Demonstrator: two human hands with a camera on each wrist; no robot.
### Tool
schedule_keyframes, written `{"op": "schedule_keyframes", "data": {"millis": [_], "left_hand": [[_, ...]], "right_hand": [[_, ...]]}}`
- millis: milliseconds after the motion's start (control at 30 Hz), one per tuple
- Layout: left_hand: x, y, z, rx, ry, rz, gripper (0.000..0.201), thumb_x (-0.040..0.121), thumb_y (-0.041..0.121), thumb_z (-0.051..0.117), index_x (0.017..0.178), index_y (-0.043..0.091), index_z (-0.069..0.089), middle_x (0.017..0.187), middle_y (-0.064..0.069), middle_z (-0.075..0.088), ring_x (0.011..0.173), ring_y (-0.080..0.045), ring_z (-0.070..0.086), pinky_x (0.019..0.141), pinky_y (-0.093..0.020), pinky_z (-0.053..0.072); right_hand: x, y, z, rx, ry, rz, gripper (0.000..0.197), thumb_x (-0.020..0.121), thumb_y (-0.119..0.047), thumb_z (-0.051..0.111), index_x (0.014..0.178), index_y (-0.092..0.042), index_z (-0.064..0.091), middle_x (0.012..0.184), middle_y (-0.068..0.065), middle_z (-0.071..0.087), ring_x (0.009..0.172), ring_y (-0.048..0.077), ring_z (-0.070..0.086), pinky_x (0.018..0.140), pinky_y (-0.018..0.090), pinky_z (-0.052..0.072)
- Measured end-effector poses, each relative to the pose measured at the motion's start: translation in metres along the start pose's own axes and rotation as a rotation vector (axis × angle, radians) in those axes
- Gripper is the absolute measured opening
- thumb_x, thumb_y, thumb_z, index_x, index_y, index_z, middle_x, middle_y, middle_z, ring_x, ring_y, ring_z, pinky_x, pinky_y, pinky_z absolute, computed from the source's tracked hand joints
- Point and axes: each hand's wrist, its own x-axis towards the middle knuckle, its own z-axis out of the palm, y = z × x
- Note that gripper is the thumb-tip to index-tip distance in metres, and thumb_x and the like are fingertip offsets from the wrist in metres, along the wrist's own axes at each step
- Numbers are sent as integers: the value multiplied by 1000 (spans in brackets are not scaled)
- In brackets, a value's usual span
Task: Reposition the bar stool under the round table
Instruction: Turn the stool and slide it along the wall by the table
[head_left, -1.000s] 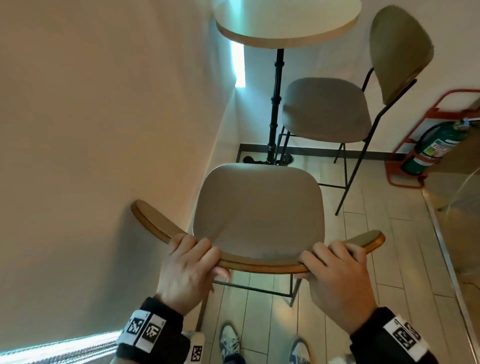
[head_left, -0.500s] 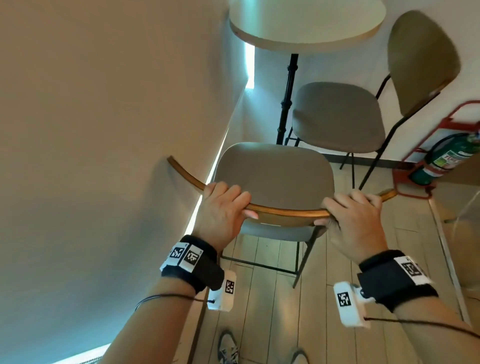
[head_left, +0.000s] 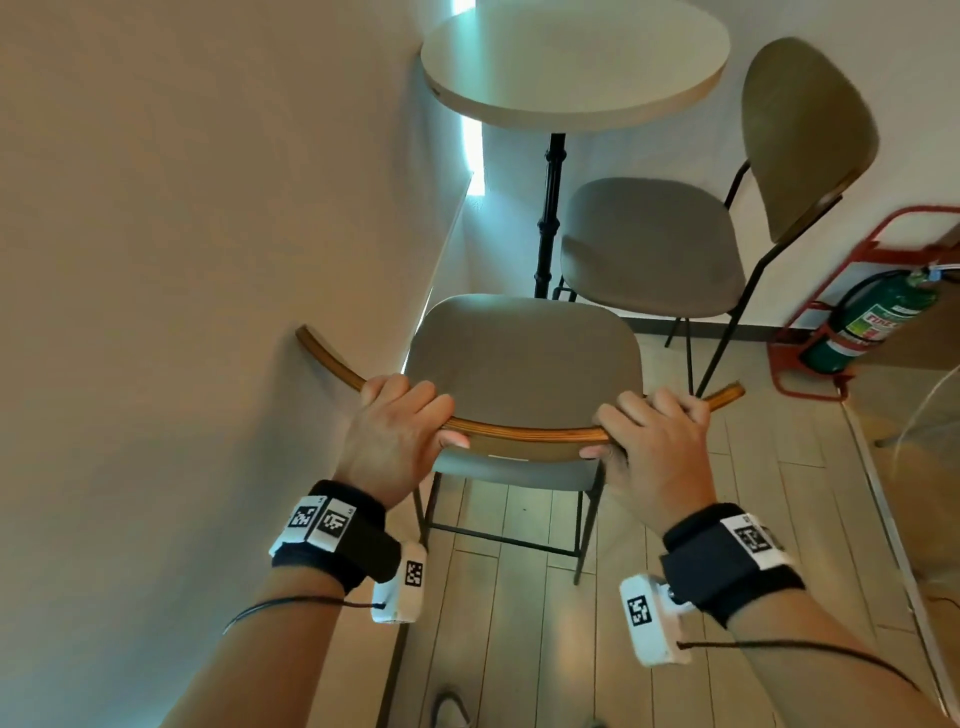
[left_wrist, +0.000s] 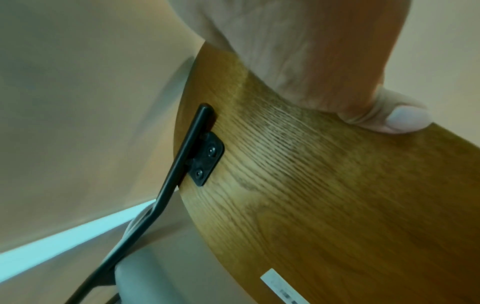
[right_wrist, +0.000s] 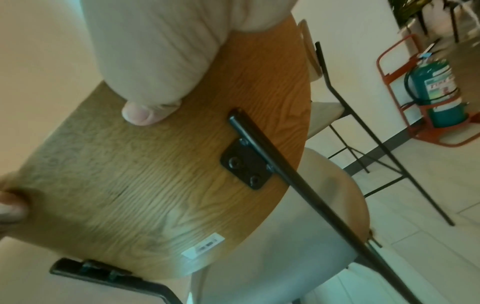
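left hand (head_left: 397, 439) and right hand (head_left: 655, 451): fingers (head_left: 421, 397) clenched over curved wooden backrest of grey-cushioned black-framed bar stool (head_left: 522, 364) | stool at 6 o'clock of round cream counter (head_left: 571, 62), near beige wall (head_left: 182, 260) at 9 | pale plank floor (head_left: 519, 649) | green fire extinguisher (head_left: 872, 322) at 3

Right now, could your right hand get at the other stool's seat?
Probably yes: the right hand grips the stool's backrest, but open floor separates it from the other stool; it must let go first.
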Motion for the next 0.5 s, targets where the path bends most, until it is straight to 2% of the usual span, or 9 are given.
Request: {"op": "schedule_keyframes", "data": {"millis": [133,233,300,367,400,500], "left_hand": [[-1,-3,-4,-4,-28,-17,52,102,60,17,79,24,47,75,4,50,72,-20,45,77,-35,33],[2,10,-4,-32,6,-29,48,102,57,20,77,25,46,74,5,48,70,-18,42,76,-33,31],[-5,14,-5,-44,-7,-31,37,102,50,32,78,27,48,76,7,47,72,-17,41,76,-35,36],[-21,17,-7,-41,-17,-17,19,93,43,52,80,29,48,79,9,48,75,-16,43,78,-37,40],[-30,19,-10,-50,-18,-9,18,89,43,56,80,29,50,80,9,49,76,-17,44,80,-36,40],[-47,26,-11,-58,54,10,39,94,54,44,71,24,55,73,6,50,71,-19,44,79,-32,36]], "right_hand": [[2,-4,4,19,2,4,17,89,-44,60,84,-28,57,80,-11,54,81,20,47,83,37,24],[-1,3,-3,39,-3,33,16,88,-44,60,83,-30,55,80,-13,52,81,19,45,82,37,25],[-7,2,-9,42,-37,35,15,88,-45,60,84,-31,54,81,-14,51,82,17,42,81,36,25],[-19,-3,-13,44,-64,39,12,84,-43,62,87,-35,52,83,-16,52,84,14,41,81,33,21],[-28,-7,-15,38,-72,36,12,81,-42,59,88,-37,52,84,-16,54,85,13,41,81,32,18],[-47,-15,-18,14,-67,26,13,71,-38,54,81,-34,60,80,-12,61,85,17,41,81,32,17]]}}
